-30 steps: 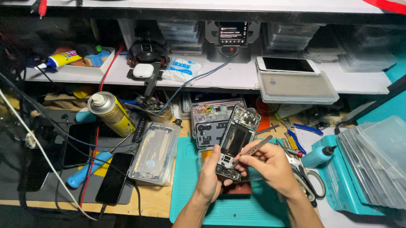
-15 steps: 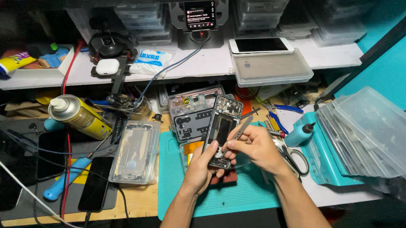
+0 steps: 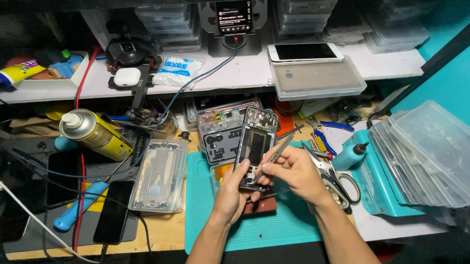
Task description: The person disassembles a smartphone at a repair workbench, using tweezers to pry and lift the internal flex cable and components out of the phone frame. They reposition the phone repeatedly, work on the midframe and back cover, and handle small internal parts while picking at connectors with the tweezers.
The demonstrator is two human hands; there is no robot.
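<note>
My left hand [image 3: 232, 192] grips the lower end of an opened phone frame [image 3: 255, 143], held upright and tilted over the teal work mat [image 3: 273, 227]. My right hand [image 3: 293, 173] pinches grey metal tweezers [image 3: 271, 156], whose tips rest inside the lower part of the frame. A clear parts box with a phone back cover [image 3: 219, 131] lies just behind the frame.
A yellow spray can [image 3: 94, 135] lies at left beside a clear tray [image 3: 158, 176], dark phones [image 3: 112, 211] and a blue tool [image 3: 78, 207]. Scissors [image 3: 340, 182] and a teal bottle [image 3: 348, 156] sit right of my hands. Stacked clear lids [image 3: 432, 154] fill the right. Shelf behind holds a white phone [image 3: 305, 51].
The view has shifted slightly, so the bench appears lower and more central. My hands keep the phone frame and tweezers in nearly the same grip; the tweezers tips stay at the frame's lower part.
</note>
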